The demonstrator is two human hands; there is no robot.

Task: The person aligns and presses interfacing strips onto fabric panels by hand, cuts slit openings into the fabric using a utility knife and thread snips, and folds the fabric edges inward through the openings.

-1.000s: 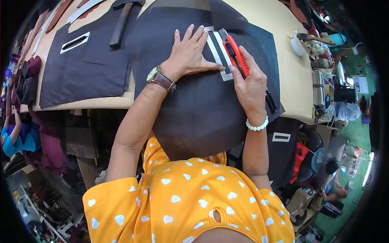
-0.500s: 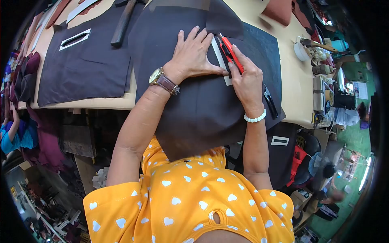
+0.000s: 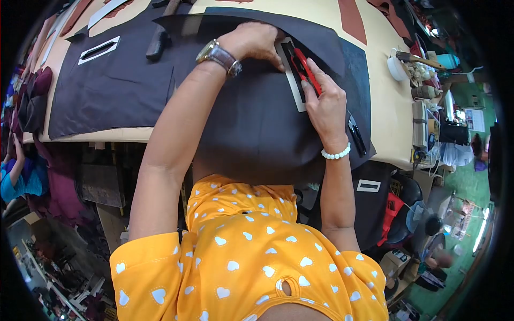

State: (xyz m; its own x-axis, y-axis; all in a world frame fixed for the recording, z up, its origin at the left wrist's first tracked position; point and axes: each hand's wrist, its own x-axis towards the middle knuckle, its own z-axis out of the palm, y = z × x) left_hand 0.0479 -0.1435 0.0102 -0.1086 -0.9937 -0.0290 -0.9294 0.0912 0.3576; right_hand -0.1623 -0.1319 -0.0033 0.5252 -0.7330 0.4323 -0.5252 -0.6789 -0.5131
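A large dark brown leather-like sheet (image 3: 251,123) drapes over the table's front edge, its far part raised in a fold. On it lies a narrow white rectangular frame (image 3: 294,88) around a dark slot. My left hand (image 3: 257,41) is curled at the frame's far end, with the sheet pinched by the thumb; most fingertips are hidden. Held in my right hand (image 3: 325,101) is a red box cutter (image 3: 308,69), its tip near the far right side of the frame. A small black-handled tool (image 3: 356,134) lies right of my right wrist.
Left on the table (image 3: 393,117) lies another dark sheet (image 3: 112,101) with a white-edged slot (image 3: 99,51) and a hammer (image 3: 158,43). A dark cutting mat (image 3: 357,80) is under the work. A white cup (image 3: 397,67) and a brush (image 3: 420,60) stand right.
My left hand has gone from lying spread on the sheet to curling at the frame's far end. The sheet's near corner has drawn up and its far edge shifted. My right hand barely moved.
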